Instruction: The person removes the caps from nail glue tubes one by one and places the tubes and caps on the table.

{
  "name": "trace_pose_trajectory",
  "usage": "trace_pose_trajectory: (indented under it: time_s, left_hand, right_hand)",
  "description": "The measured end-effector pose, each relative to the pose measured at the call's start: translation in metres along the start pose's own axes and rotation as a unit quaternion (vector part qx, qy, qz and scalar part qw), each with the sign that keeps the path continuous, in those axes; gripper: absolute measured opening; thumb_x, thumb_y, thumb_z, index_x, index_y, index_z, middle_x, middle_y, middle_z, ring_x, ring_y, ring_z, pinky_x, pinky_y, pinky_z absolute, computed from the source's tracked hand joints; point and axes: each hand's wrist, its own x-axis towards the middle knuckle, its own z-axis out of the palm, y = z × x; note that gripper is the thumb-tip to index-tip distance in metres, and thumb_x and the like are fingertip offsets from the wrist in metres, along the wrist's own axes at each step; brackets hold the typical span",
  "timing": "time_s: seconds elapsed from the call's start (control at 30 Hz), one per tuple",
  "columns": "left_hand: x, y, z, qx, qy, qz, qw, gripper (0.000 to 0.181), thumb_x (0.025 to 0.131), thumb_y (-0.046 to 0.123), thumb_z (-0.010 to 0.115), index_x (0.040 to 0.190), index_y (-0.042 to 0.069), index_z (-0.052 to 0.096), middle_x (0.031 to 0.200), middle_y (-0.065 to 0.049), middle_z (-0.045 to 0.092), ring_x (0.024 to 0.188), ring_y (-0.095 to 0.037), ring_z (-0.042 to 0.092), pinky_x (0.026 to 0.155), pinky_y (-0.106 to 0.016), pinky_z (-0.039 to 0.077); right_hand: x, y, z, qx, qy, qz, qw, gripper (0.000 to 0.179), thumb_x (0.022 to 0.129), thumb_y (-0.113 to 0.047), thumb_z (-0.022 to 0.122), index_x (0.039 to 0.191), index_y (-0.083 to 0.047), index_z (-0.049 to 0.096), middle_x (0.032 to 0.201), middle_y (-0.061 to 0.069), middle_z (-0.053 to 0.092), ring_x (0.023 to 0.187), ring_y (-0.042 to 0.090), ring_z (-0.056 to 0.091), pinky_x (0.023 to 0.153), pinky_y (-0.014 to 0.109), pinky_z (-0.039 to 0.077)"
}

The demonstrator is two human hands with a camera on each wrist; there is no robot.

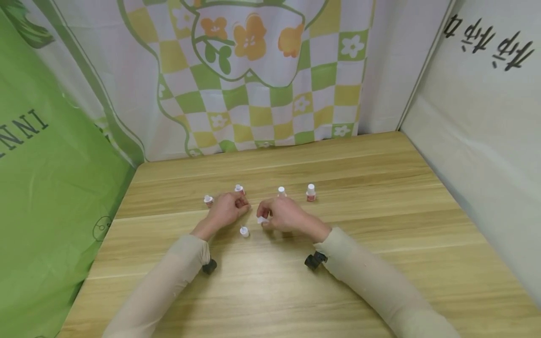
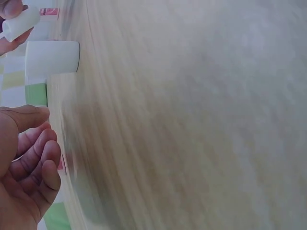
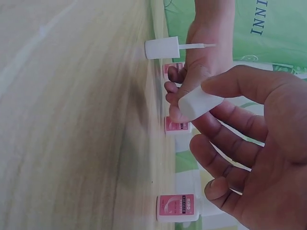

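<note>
My right hand [image 1: 282, 213] pinches a white bottle cap [image 3: 199, 103] between thumb and fingers, raised above the table. Another white cap [image 1: 244, 232] stands on the table between the hands, its thin brush [image 3: 196, 46] pointing up. My left hand [image 1: 227, 209] hovers low beside the small bottles, its fingers loosely curled. In the left wrist view no object shows between the left fingers [image 2: 36, 158]. Near the left hand stand two small white bottles with pink labels, one at far left [image 1: 208, 202] and one behind the fingers [image 1: 239, 188].
Beyond the right hand stands a white-topped bottle [image 1: 282, 190], partly hidden by it. Another labelled bottle [image 1: 311, 193] is further right. The wooden table [image 1: 270, 291] meets a checked curtain [image 1: 262, 108] at the back, a green cloth at left and a white sheet at right.
</note>
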Motion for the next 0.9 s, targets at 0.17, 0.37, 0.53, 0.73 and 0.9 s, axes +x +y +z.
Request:
trace_pose_trajectory:
  time_s: [0.17,0.37,0.53,0.73,0.9]
  left_hand:
    - [0.0022,0.0006,0.0029,-0.001,-0.001,0.007,1.0,0.011,0.083,0.029,0.071,0.083,0.02,0.065,0.071,0.007,0.065,0.064,-0.006,0.057,0.064,-0.025,0.048]
    - [0.0051,0.0034,0.0042,0.003,-0.003,0.005,1.0,0.011,0.083,0.03,0.07,0.084,0.02,0.066,0.072,0.007,0.064,0.066,-0.006,0.057,0.064,-0.024,0.048]
    - [0.0054,0.0048,0.0042,0.005,-0.002,0.003,1.0,0.01,0.083,0.03,0.07,0.084,0.021,0.066,0.072,0.008,0.064,0.065,-0.006,0.057,0.064,-0.025,0.047]
    - [0.0054,0.0049,0.0028,-0.008,-0.009,-0.002,0.9999,0.011,0.084,0.03,0.07,0.083,0.02,0.066,0.072,0.008,0.064,0.065,-0.006,0.057,0.064,-0.025,0.047]
    - [0.0054,0.0055,0.0021,-0.006,-0.012,-0.003,0.9999,0.011,0.084,0.03,0.07,0.083,0.02,0.066,0.072,0.008,0.063,0.066,-0.006,0.057,0.064,-0.025,0.047]
  right_hand:
    - [0.0007,0.002,0.0042,-0.009,-0.008,-0.004,0.9999,0.02,0.077,-0.021,0.072,0.097,-0.022,0.067,0.083,-0.009,0.065,0.072,0.003,0.055,0.065,0.021,0.045]
    - [0.0008,0.0039,0.006,-0.027,-0.013,-0.021,0.9993,0.019,0.075,-0.019,0.075,0.092,-0.021,0.067,0.084,-0.008,0.066,0.075,0.004,0.056,0.069,0.023,0.046]
    - [-0.0005,0.0042,0.0076,-0.046,-0.021,-0.035,0.9981,0.019,0.073,-0.017,0.075,0.089,-0.02,0.067,0.085,-0.007,0.067,0.078,0.006,0.058,0.072,0.025,0.047]
    - [-0.0007,0.0062,0.0095,-0.058,-0.028,-0.031,0.9974,0.019,0.07,-0.016,0.076,0.086,-0.021,0.066,0.083,-0.007,0.066,0.077,0.006,0.056,0.071,0.025,0.045]
    - [-0.0007,0.0081,0.0109,-0.059,-0.031,-0.035,0.9972,0.02,0.07,-0.017,0.076,0.085,-0.022,0.065,0.084,-0.008,0.066,0.078,0.005,0.056,0.071,0.025,0.046]
